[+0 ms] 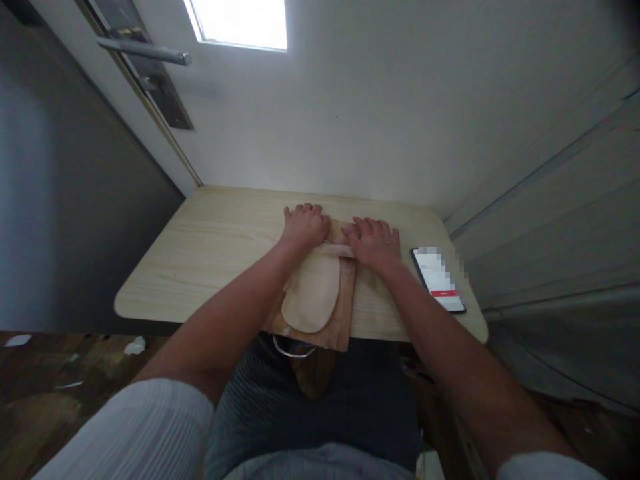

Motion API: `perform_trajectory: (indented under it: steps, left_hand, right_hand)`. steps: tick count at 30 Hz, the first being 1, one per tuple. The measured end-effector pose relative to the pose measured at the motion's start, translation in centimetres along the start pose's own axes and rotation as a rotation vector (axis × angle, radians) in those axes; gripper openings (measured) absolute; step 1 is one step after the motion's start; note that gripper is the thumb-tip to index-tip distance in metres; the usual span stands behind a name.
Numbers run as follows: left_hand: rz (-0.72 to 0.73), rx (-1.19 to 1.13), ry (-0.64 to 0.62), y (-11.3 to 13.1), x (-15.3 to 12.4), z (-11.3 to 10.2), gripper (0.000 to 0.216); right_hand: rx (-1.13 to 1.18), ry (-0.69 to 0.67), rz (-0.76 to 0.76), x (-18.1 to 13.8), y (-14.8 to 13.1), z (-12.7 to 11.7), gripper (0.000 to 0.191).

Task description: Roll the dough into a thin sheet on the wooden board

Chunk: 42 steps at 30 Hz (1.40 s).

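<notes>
A flattened oval of pale dough [311, 297] lies on a wooden board [344, 300] at the near edge of the table. Across the dough's far end runs a light rolling pin [336, 249], showing only between my two hands. My left hand [306, 225] is over the pin's left end, its fingers curled down away from me. At the right end my right hand [373, 241] grips the pin in the same way, with a ring on one finger. Both palms hide the pin's ends.
To the right on the light wood table [200, 260] lies a phone [439, 283], its screen lit. The table stands against a white door [350, 120] with a metal handle [145, 50]. Below the board's near edge a metal ring [294, 353] hangs. Scraps of paper [135, 345] lie on the floor.
</notes>
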<state>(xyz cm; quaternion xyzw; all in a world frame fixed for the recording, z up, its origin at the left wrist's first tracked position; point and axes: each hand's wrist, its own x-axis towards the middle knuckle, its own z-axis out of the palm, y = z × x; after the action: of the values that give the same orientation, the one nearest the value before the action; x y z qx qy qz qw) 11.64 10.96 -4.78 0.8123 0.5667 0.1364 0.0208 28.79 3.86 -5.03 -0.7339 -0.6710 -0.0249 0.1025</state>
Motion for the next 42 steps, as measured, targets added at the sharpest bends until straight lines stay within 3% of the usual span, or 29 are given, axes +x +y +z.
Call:
perform_trajectory:
  steps: [6, 16, 42]
  left_hand:
    - [0.030, 0.013, 0.087, 0.1, 0.9, 0.0, 0.040]
    - [0.020, 0.017, 0.030, -0.1, 1.4, 0.0, 0.044]
    - [0.100, -0.018, 0.011, 0.0, -1.7, -1.3, 0.040]
  right_hand:
    - [0.032, -0.060, 0.054, 0.7, -0.3, -0.4, 0.061]
    - [0.056, -0.046, 0.078, 1.0, -0.5, -0.7, 0.058]
    - [-0.006, 0.080, 0.061, -3.0, -1.5, 0.1, 0.061]
